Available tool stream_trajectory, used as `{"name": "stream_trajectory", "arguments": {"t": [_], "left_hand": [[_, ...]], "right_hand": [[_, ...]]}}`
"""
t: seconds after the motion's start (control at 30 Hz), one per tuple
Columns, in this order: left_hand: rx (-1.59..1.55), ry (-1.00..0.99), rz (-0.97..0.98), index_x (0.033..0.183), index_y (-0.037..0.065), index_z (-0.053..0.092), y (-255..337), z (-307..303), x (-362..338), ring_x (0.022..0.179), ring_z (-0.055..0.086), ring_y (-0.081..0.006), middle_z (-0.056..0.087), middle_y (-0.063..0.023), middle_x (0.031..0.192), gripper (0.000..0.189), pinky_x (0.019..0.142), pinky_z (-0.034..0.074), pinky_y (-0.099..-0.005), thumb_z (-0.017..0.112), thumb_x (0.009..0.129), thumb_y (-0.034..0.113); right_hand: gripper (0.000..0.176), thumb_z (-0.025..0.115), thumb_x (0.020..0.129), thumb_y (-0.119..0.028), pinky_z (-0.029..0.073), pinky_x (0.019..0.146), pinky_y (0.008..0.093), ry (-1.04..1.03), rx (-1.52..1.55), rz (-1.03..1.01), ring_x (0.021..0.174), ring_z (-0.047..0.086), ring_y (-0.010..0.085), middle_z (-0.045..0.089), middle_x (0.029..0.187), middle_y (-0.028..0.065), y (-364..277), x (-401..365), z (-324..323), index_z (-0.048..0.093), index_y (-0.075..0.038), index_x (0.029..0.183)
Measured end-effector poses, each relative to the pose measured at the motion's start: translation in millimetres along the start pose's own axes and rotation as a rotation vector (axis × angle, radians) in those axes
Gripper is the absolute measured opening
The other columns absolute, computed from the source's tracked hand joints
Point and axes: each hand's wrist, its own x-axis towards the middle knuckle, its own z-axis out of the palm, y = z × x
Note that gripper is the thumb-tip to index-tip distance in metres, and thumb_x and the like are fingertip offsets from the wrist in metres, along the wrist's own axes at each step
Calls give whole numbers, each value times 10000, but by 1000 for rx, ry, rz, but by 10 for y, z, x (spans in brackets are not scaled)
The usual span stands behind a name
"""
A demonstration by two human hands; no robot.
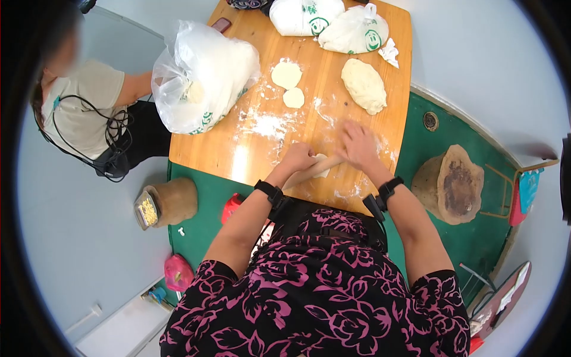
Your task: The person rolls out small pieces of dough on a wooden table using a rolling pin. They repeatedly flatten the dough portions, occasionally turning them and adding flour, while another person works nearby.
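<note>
My left hand (297, 157) is curled over a wooden rolling pin (309, 171) that lies across a small piece of dough (323, 171) on the wooden table (226, 143). On the pin's far end, my right hand (358, 144) presses down with its fingers spread flat. Two rolled flat dough rounds (286, 75) (294, 98) lie further up the table. A big lump of dough (364, 85) rests to the right of them. Loose flour (267, 125) is scattered over the middle of the board.
A large plastic bag of flour (199, 74) stands at the table's left edge, and two tied white bags (354, 30) at the far end. Another person (89, 113) sits left of the table. A tree-stump block (455, 184) stands on green floor at right.
</note>
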Motion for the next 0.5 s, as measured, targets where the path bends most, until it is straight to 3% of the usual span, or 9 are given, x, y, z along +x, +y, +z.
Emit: {"name": "stream_trajectory", "arguments": {"t": [0.07,0.17,0.27,0.37,0.5], "left_hand": [[-83,-78,-69,822,23,662,71,4,16,742,626,-303,652,-170,800,257,681,495,-362,678,667,228],[36,-11,99,800,11,649,134,75,75,733,623,-305,645,-177,783,249,670,492,-370,669,682,228],[280,-271,148,808,5,644,312,4,218,727,622,-297,643,-176,784,257,661,490,-376,673,692,233],[-312,-332,-4,815,26,650,331,-35,118,724,620,-291,647,-160,788,236,658,487,-375,676,690,226],[23,-10,129,830,38,661,63,109,134,694,622,-259,646,-135,775,239,626,486,-344,691,688,227]], "right_hand": [[412,626,743,-403,318,972,422,-43,38,-76,1193,419,274,500,1211,135,41,-242,-33,581,-71,984],[396,696,668,-356,328,967,408,-81,56,-88,1184,432,263,509,1196,111,15,-613,-97,568,-80,922],[399,729,623,-322,330,967,406,-70,30,-47,1180,438,262,513,1183,98,24,-746,-173,558,-82,892],[397,730,620,-310,333,962,414,-41,77,-15,1178,438,273,512,1184,103,-28,-756,-255,558,-76,891],[399,714,649,-335,329,963,426,-38,75,2,1188,424,279,501,1205,121,-71,-649,-226,567,-67,906]]}}
